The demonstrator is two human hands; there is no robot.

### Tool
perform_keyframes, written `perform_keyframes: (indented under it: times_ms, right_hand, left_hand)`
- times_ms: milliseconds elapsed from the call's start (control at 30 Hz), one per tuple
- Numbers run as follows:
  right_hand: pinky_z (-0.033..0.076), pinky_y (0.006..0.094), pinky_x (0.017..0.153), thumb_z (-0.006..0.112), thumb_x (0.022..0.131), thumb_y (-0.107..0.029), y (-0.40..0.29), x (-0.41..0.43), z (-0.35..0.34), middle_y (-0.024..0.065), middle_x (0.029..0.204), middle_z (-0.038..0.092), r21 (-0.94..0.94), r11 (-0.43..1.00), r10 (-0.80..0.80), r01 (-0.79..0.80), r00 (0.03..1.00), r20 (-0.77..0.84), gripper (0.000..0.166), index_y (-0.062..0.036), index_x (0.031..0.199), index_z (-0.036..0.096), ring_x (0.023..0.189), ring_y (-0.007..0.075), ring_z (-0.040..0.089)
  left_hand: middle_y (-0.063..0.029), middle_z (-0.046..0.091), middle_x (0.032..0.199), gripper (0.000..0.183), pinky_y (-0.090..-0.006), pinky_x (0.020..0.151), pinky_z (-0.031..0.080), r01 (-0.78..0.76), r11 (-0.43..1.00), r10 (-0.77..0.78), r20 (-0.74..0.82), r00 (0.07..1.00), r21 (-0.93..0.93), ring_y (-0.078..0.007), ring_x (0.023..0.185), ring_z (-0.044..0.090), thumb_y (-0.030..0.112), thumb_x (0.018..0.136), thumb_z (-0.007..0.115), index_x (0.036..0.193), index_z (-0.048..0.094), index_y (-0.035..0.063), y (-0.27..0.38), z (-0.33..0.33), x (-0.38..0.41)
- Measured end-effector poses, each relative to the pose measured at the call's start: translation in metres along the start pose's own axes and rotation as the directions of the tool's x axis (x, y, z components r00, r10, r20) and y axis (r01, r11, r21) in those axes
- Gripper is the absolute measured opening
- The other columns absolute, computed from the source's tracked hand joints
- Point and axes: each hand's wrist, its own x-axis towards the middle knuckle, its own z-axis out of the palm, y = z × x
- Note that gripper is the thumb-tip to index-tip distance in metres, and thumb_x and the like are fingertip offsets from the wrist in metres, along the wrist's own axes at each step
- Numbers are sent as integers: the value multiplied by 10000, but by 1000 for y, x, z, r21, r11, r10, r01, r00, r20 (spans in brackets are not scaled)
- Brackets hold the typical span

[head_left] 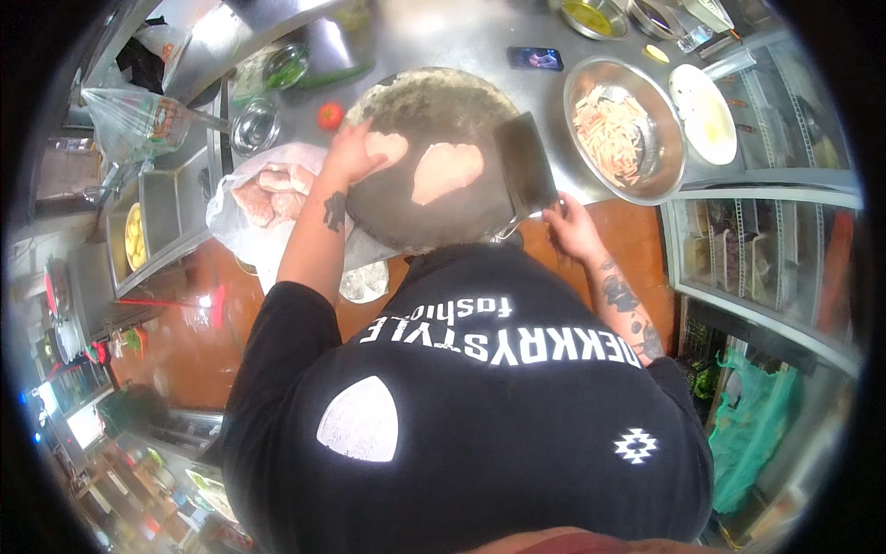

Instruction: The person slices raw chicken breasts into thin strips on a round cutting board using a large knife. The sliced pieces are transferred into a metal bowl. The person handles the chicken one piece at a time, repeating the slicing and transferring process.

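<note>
A round, worn chopping block (429, 228) lies in front of me on a steel counter. Near its middle is a flat piece of raw, pale meat, seemingly chicken breast (448, 172). At the block's left edge my left hand (354, 154) rests on a smaller meat piece (387, 148), thumb and fingers around its left side. My right hand (571, 225) is at the handle end of a broad cleaver (527, 165), whose dark blade lies over the block's right edge; its fingers are closed around the handle. A plastic bag (225, 201) with more raw meat pieces (273, 194) sits left of the block.
A large steel bowl (675, 173) of pale cut strips (609, 138) stands at the right, beside a white oval dish (702, 114). Behind the block lie a phone (535, 59) and a tomato (330, 115). A glass bowl (255, 127) and a sink (163, 208) are at the left.
</note>
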Motion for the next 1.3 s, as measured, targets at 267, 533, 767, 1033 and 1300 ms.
perform_keyframes:
  times_ms: [267,533,767,1033,1300]
  right_hand:
    - [465,304,450,587,1035,-175,31,9,3,64,746,569,280,956,89,-82,996,-11,368,-35,1342,441,508,161,555]
    - [426,294,403,594,1032,-229,17,42,-3,50,653,527,219,976,17,-20,1000,15,228,-41,1089,479,453,150,502]
    - [457,312,444,605,1025,-198,-15,31,-4,45,705,526,213,969,89,-122,983,160,218,-37,1087,472,496,153,513]
    - [462,324,421,570,1019,-198,-26,60,0,43,667,521,75,993,70,-87,974,214,211,-24,1073,466,476,164,522]
    - [469,325,417,536,1017,-215,-20,60,7,73,661,580,-109,994,38,-13,973,227,295,4,1208,483,436,174,543]
  left_hand:
    - [-116,562,1345,633,-458,1041,468,-99,994,97,57,994,42,-352,1256,527,337,746,819,1327,646,155,15,-9,-15]
    - [-123,615,1229,303,-445,980,492,-211,970,206,-52,977,-119,-371,1142,555,168,818,722,1113,692,103,117,54,-43]
    - [-128,611,1257,298,-446,997,488,-277,940,225,-252,941,-197,-387,1143,553,158,819,720,1107,690,92,104,78,-51]
    - [-134,625,1228,318,-446,988,488,-232,950,183,-231,956,-209,-380,1101,579,128,792,730,1101,685,69,105,82,-46]
    - [-130,647,1177,261,-440,969,489,-149,804,43,-194,980,-576,-369,1087,592,131,790,731,1038,686,62,92,114,-42]
